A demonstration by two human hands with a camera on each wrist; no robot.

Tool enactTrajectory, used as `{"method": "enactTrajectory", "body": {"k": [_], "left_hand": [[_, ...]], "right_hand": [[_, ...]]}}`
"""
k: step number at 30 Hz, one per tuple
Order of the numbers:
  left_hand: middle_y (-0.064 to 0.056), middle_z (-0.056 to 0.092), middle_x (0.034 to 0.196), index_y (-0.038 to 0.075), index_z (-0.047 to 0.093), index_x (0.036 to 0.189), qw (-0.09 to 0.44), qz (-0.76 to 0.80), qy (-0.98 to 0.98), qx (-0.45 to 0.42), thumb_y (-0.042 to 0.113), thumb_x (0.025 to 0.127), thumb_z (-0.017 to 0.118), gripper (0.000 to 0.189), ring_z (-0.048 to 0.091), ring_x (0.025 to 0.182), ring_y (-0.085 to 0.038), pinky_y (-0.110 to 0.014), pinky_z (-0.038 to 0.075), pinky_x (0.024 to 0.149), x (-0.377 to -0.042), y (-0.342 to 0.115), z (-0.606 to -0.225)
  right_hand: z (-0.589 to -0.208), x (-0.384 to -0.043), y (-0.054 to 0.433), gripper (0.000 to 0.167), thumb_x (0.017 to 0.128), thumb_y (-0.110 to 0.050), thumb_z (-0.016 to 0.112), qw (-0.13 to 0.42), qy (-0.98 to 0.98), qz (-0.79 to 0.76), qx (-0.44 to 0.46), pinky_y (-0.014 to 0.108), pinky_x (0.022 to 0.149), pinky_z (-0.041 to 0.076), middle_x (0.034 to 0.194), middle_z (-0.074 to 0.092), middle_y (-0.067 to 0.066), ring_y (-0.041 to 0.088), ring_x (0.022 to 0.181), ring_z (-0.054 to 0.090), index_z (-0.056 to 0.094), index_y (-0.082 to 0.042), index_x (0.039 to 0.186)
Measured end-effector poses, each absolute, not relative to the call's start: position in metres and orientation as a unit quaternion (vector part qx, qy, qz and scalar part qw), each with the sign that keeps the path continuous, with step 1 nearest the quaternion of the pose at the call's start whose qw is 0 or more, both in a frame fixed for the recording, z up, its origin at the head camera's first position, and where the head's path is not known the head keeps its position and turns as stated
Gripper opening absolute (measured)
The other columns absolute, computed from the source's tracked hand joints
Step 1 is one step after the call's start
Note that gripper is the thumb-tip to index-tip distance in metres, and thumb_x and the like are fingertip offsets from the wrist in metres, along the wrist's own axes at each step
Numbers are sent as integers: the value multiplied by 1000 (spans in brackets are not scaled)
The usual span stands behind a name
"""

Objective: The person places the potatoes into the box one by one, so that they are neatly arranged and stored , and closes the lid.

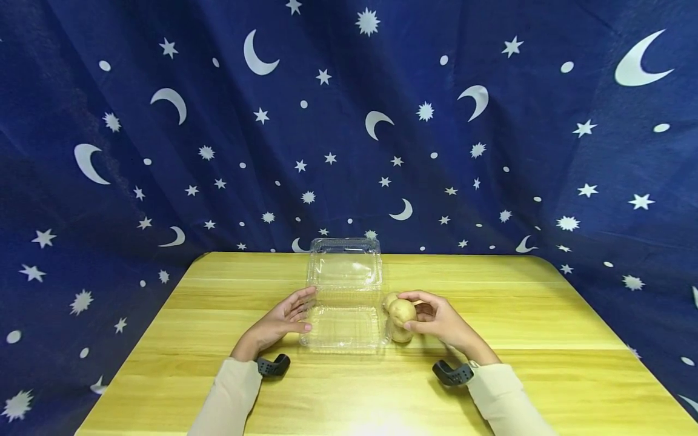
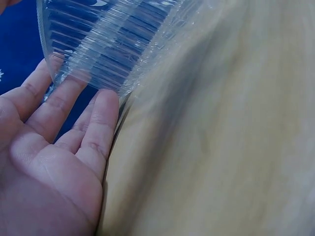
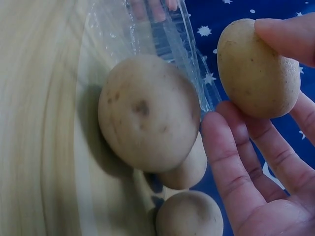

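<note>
A clear plastic clamshell box [image 1: 343, 327] lies with its lid [image 1: 346, 261] raised at the back. My left hand [image 1: 278, 324] is at the box's left side; in the left wrist view its extended fingers [image 2: 101, 118] touch the ribbed plastic wall. Just right of the box, my right hand [image 1: 444, 321] pinches a potato [image 3: 258, 69] between thumb and fingers, above the table. Beneath and beside it, a larger potato [image 3: 147, 113] rests on the table by the box. Two more potatoes, one partly hidden [image 3: 184, 169] and one lower [image 3: 189, 216], show in the right wrist view.
The wooden table [image 1: 545, 375] spreads around both hands. A dark blue curtain [image 1: 349, 133] with white moons and stars hangs behind it. Each wrist wears a dark strap, the left strap [image 1: 274, 366] and the right strap [image 1: 452, 373].
</note>
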State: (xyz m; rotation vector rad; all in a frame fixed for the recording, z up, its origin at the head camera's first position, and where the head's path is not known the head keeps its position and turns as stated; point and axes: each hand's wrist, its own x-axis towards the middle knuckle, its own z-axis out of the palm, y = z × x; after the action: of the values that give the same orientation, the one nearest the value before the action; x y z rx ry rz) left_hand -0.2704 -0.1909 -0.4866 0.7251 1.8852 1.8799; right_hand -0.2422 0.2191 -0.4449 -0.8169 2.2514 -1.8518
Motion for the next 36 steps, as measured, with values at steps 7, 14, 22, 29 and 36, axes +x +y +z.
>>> {"method": "enactTrajectory", "body": {"k": [7,14,22,29,36], "left_hand": [[-30,16,176,-3,17,171,187,672,668,259,9,99,78,95,16,162,-51,-25,34,124,-270,-191,-487],[-31,16,175,-5,16,170,184,664,675,263,9,100,77,93,16,161,-53,-37,30,129,-270,-191,-488],[-31,20,175,-5,20,169,179,668,675,259,8,99,78,92,17,161,-51,-25,33,124,-271,-191,-491],[-32,21,174,-6,21,169,175,669,673,260,9,98,79,93,17,161,-51,-23,33,124,-271,-191,-490],[-30,19,175,-5,19,170,181,663,678,260,7,99,76,92,17,162,-50,-20,33,122,-271,-190,-491]], "right_hand": [[-442,-243,210,55,93,7,77,66,746,-612,-254,26,88,61,141,57,37,14,104,69,55,18,142],[-439,-244,200,56,93,7,77,72,746,-616,-242,25,88,61,140,59,34,13,102,69,55,18,143],[-436,-246,189,57,92,5,79,66,758,-605,-235,25,92,61,139,61,33,16,105,69,57,15,143],[-433,-247,180,58,91,6,79,73,753,-612,-231,24,94,59,142,59,35,19,106,68,56,16,144],[-433,-249,172,57,91,7,78,72,749,-614,-238,24,93,59,141,59,35,17,105,68,57,16,143]]}}
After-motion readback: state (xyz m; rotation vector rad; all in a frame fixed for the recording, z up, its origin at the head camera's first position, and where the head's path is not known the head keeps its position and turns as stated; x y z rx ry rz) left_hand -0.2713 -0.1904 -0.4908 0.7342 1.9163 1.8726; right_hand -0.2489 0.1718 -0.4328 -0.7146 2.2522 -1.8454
